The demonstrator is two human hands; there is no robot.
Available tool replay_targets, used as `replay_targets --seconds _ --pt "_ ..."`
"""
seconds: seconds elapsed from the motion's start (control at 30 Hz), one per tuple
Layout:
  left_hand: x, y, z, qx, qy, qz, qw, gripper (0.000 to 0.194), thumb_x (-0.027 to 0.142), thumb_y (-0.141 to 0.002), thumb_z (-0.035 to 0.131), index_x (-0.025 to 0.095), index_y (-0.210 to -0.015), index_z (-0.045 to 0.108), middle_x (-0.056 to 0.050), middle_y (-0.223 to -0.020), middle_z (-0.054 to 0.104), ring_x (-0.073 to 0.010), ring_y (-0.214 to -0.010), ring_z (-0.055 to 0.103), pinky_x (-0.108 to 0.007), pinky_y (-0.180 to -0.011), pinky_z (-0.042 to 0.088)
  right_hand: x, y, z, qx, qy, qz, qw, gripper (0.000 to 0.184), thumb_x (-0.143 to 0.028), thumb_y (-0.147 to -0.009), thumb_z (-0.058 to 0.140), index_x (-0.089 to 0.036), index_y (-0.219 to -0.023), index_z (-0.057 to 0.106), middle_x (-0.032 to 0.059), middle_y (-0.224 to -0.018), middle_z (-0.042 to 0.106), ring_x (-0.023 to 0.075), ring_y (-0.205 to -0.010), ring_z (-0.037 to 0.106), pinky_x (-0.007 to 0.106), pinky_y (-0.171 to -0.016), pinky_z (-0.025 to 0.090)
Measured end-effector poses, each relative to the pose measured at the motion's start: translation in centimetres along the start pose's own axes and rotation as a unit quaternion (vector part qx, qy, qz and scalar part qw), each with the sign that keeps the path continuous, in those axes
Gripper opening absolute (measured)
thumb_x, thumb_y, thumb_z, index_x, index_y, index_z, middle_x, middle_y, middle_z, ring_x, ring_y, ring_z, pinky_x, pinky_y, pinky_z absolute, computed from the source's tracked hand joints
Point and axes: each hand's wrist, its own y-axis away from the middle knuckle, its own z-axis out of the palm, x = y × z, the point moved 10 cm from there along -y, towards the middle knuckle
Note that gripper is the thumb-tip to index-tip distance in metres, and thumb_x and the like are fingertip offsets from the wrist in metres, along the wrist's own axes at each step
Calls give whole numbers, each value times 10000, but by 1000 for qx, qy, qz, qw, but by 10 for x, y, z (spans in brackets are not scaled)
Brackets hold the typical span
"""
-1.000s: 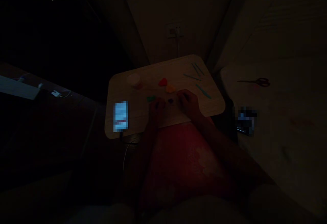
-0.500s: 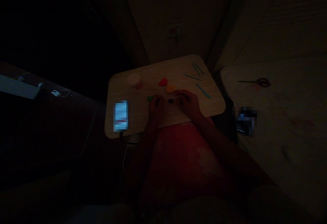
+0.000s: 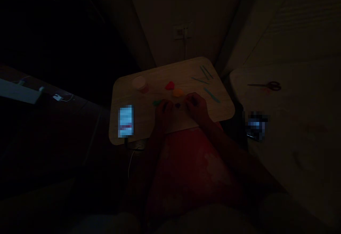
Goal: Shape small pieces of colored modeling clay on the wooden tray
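Seems to be close fingerwork. Left hand and right hand part-curled, can't tell if holding anything. Dark lump between them on table; lifting it calls for fingertip pinch.

Both forearms reach forward, the left hand and right hand apart, palms down, their fingers curled inward.

The view is very dim, with a pixelated screen glowing brightest and the hands in murky shadow.
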Motion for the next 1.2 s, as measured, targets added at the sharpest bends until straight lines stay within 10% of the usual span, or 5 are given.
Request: replay_targets --seconds 0.73,0.97,1.2 --pt "2 -1 -1 -7 -4 54 999 369 514 -963 593 214 -751 564 -16 -796 557 -166 -793 551 -300 -760 471 -3 1 1 -16 -2 -34 999 274 -308 -850 692 -243 -1102 776 74 -1073 783 214 -951 731 356 -845 581" --pt "6 -1 -1 -8 -37 69 997 70 265 -899 661 214 -860 631 -24 -906 636 -179 -882 602 -313 -837 500 -2 1 1 -5 -5 -16 1000 156 -363 -822 733 -223 -882 763 39 -855 755 187 -781 678 322 -735 535" --pt "6 2 4 -14 -62 43 997 39 223 -912 619 217 -918 657 -27 -924 695 -178 -877 634 -310 -832 515 -7 3 -2 -2 -22 -9 1000 429 -500 -1011 468 -218 -711 589 -2 -630 533 152 -611 501 300 -610 427"
